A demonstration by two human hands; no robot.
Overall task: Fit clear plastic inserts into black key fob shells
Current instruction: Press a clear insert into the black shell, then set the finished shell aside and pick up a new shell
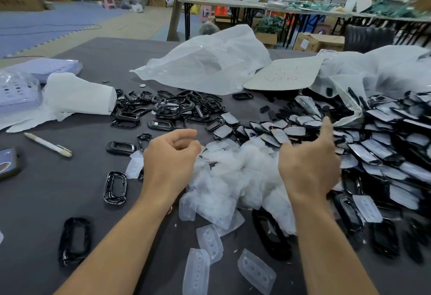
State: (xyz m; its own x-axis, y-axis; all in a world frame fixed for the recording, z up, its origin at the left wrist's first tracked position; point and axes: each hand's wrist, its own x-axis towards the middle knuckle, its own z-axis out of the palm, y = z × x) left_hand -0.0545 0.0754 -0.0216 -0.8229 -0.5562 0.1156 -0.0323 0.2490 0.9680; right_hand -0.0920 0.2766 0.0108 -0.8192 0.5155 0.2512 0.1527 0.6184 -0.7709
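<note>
Head view showed the left hand (pixel 171 157) over the grey surface (pixel 46 196), its grip loosely curled and empty. The right hand (pixel 307 164) had one digit raised; whether its grip held anything could not be told. Clear inserts (pixel 233 173) lay heaped between the hands, with black shells (pixel 168 108) beyond.

Hands: two are counted, the left hand (pixel 171 157) and the right hand (pixel 307 164).
Clear inserts (pixel 233 171): too many are heaped to be counted; three are laid apart at the near edge.
Black shells (pixel 168 110): dozens are scattered, uncounted; at least four are set apart on the left.
Fitted shells (pixel 384 154): one large pile is seen, too many to be counted.
Pen (pixel 47 144): one is seen.
Plastic bags (pixel 205 61): three are counted.
Cardboard sheet (pixel 282 73): one is seen.
Round discs (pixel 142 85): two are counted.
</note>
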